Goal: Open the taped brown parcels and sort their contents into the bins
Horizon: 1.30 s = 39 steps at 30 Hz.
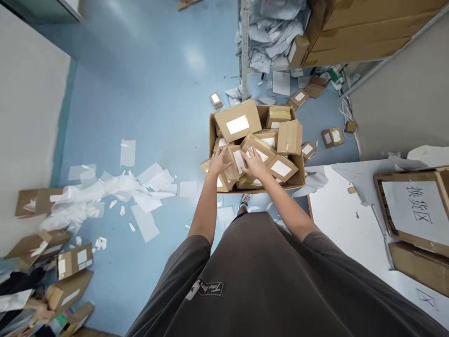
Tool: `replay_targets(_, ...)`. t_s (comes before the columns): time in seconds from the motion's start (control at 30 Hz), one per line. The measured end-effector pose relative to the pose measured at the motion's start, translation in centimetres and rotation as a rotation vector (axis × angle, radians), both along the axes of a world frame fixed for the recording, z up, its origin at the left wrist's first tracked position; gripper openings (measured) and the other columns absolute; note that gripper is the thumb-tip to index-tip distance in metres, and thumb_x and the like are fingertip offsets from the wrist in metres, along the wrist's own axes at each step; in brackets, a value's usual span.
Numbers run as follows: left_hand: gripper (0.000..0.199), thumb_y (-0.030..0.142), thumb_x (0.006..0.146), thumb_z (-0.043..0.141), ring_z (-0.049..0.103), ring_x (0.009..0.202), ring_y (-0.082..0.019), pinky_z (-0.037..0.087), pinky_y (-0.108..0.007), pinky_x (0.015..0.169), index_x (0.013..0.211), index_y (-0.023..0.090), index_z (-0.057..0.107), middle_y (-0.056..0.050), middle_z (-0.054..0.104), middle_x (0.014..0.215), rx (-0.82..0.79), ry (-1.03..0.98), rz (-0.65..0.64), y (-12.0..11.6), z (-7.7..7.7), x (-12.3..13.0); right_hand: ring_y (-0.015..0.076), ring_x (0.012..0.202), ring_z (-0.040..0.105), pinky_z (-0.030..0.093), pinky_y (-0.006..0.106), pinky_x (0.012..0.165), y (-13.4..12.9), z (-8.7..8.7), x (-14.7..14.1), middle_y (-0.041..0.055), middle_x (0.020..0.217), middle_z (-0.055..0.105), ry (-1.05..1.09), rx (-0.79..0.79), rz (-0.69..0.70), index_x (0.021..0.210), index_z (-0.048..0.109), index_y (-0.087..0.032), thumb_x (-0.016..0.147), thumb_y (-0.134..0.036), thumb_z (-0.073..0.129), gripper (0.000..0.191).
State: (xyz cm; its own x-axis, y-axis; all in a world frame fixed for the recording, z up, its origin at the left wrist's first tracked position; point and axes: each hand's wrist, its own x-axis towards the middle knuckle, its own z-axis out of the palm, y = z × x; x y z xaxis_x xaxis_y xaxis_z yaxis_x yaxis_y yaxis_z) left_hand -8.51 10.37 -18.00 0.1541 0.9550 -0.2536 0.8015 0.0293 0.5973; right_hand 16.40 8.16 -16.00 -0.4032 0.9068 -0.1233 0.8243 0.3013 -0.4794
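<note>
A large open carton (300, 175) stands before me, filled with several brown cardboard boxes bearing white labels. My left hand (219, 162) rests on the left side of a small cardboard box (231, 174), its fingers curved over the edge. My right hand (254, 164) is at the same box's right side, fingers spread, touching its white label area and the neighbouring taped box (257, 142). The small box sits between both hands, near the carton's front side. A bigger labelled box (237, 120) lies tilted on top at the back left. Parts of the lower boxes are hidden.
Paper scraps (119, 189) litter the blue floor at left. A metal rack (244, 51) holding crumpled wrapping stands behind the carton. Small boxes (332, 137) lie on the floor at right, beyond a white table (336, 201). Another person's hand (42, 312) and cardboard boxes (74, 261) appear lower left.
</note>
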Motion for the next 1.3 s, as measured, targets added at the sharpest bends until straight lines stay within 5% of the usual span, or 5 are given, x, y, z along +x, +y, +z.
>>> replay_targets(0.27, 0.079, 0.049, 0.084, 0.087, 0.063, 0.135, -0.038, 0.05, -0.052, 0.117, 0.152, 0.023, 0.054, -0.015, 0.062, 0.145, 0.062, -0.055, 0.088, 0.0, -0.3, 1.0, 0.0418, 0.171, 0.017, 0.031, 0.062, 0.134, -4.8, -7.8, -3.0, 0.0164, 0.188, 0.004, 0.106, -0.245, -0.021, 0.183, 0.01, -0.026, 0.091, -0.054, 0.082, 0.12)
replay_targets(0.53, 0.062, 0.036, 0.09, 0.076, 0.055, 0.143, -0.038, 0.042, -0.055, 0.127, 0.151, 0.026, 0.065, -0.015, 0.057, 0.146, 0.191, -0.058, 0.236, -2.6, 0.5, 2.4, 0.0409, 0.172, 0.017, 0.035, 0.062, 0.131, -8.6, -8.7, -3.5, 0.0151, 0.188, -0.002, 0.089, -0.277, -0.189, 0.183, 0.006, -0.027, 0.098, -0.066, 0.07, 0.113)
replay_targets(0.87, 0.073, 0.056, 0.108, 0.059, 0.06, 0.146, -0.03, 0.055, -0.04, 0.119, 0.17, 0.025, 0.038, -0.019, 0.047, 0.163, 0.357, -0.437, 0.54, -4.8, 2.7, 0.5, 0.0377, 0.164, 0.038, 0.045, 0.056, 0.127, -4.9, -1.5, -2.7, 0.0194, 0.184, 0.019, 0.313, -0.058, -0.289, 0.182, -0.005, -0.025, 0.096, -0.053, 0.076, 0.121)
replay_targets(1.1, 0.106, 0.065, 0.094, 0.08, 0.056, 0.151, -0.033, 0.05, -0.047, 0.125, 0.174, 0.026, 0.023, -0.019, 0.051, 0.163, 0.372, -0.464, 0.256, -2.9, 6.3, 4.1, 0.0463, 0.165, 0.035, 0.049, 0.061, 0.122, -2.1, 5.5, 4.4, 0.0166, 0.187, 0.007, 0.225, 0.158, -0.27, 0.183, 0.008, -0.027, 0.093, -0.045, 0.077, 0.115)
replay_targets(1.3, 0.112, 0.055, 0.083, 0.093, 0.043, 0.16, -0.041, 0.043, -0.056, 0.13, 0.175, 0.033, 0.031, -0.017, 0.037, 0.171, 0.373, -0.32, -0.13, 0.5, 8.6, 12.3, 0.0436, 0.166, 0.034, 0.049, 0.057, 0.123, -4.3, 9.0, 13.1, 0.0116, 0.188, 0.003, 0.083, 0.246, -0.415, 0.183, 0.011, -0.029, 0.092, -0.035, 0.078, 0.113)
